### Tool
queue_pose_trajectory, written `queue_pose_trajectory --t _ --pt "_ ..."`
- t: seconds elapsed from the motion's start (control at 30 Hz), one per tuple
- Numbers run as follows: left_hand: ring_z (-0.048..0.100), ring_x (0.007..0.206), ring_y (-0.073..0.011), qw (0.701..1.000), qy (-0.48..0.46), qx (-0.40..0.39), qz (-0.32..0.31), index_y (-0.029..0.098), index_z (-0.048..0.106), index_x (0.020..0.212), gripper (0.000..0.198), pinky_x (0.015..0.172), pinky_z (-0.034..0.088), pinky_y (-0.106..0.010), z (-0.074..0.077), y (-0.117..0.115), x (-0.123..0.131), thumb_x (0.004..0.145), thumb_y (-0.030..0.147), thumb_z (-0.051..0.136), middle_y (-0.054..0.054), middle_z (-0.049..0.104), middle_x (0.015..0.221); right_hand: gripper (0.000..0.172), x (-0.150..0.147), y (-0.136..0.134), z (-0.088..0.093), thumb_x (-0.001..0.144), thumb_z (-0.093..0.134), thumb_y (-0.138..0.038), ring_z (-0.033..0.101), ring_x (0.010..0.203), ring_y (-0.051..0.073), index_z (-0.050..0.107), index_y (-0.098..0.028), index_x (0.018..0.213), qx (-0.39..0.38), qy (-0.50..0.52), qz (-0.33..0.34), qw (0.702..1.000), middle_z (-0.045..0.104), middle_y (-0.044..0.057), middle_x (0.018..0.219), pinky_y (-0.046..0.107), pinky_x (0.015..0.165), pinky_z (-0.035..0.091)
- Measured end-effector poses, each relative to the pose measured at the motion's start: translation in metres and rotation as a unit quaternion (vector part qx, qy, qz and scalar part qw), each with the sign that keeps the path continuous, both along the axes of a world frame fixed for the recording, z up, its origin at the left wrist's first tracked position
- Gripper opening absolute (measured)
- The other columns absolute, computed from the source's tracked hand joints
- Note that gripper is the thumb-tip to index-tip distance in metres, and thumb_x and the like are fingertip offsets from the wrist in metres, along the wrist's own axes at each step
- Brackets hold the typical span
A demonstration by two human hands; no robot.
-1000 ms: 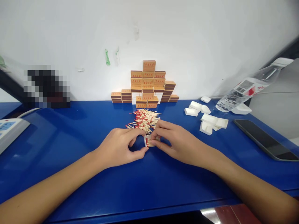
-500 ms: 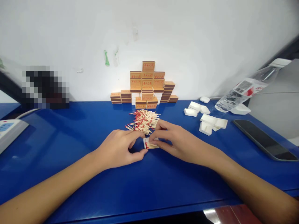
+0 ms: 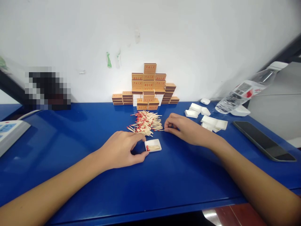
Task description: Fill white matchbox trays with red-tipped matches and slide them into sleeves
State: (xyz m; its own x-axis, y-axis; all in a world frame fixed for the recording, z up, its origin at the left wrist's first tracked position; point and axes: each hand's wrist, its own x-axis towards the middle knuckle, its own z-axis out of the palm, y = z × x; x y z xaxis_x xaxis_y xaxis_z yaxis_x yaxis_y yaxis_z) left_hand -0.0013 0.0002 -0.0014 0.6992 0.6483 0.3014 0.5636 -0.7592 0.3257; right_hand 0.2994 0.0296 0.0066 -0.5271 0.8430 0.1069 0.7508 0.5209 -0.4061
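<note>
My left hand [image 3: 125,149] grips the left end of a small white matchbox tray [image 3: 154,142] between thumb and fingers, on the blue table. Several red-tipped matches [image 3: 154,147] lie side by side along the tray's near side. Behind it spreads a loose pile of matches [image 3: 145,122], most with red heads to the left. At the pile's right edge, my right hand [image 3: 180,127] pinches the plain end of a matchstick [image 3: 161,130] between thumb and fingertips.
Orange matchboxes [image 3: 148,84] are stacked against the wall behind the pile. Empty white trays [image 3: 213,121] lie at right, near a water bottle [image 3: 246,89], a white earbud case [image 3: 205,101] and a dark phone [image 3: 264,141]. A white device [image 3: 14,133] sits at far left.
My right hand has moved from the tray back and right to the pile's edge, now pinching a matchstick there. My left hand still holds the tray.
</note>
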Motion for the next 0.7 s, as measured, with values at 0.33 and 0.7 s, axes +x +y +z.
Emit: queue_pose_trajectory --t 0.33,0.7 --pt "0.057 0.054 -0.0126 1.000 0.002 -0.003 0.004 0.021 0.073 0.106 0.026 0.058 0.041 -0.027 0.000 -0.001 0.000 0.089 0.041 0.072 0.006 0.062 0.065 0.014 -0.018 -0.009 0.001 0.106 0.054 -0.030 0.057 0.083 0.018 0.064 -0.020 0.107 0.021 0.020 0.020 0.999 0.057 0.005 0.103 0.034 0.078 0.048" --pt "0.057 0.054 -0.0126 1.000 0.011 -0.010 0.010 0.021 0.074 0.106 0.026 0.058 0.040 -0.027 0.002 -0.002 0.001 0.089 0.041 0.072 0.006 0.062 0.064 0.020 -0.022 -0.005 0.001 0.107 0.053 -0.030 0.057 0.085 0.019 0.062 -0.019 0.093 -0.017 0.011 0.018 1.000 0.057 0.006 0.099 0.033 0.079 0.048"
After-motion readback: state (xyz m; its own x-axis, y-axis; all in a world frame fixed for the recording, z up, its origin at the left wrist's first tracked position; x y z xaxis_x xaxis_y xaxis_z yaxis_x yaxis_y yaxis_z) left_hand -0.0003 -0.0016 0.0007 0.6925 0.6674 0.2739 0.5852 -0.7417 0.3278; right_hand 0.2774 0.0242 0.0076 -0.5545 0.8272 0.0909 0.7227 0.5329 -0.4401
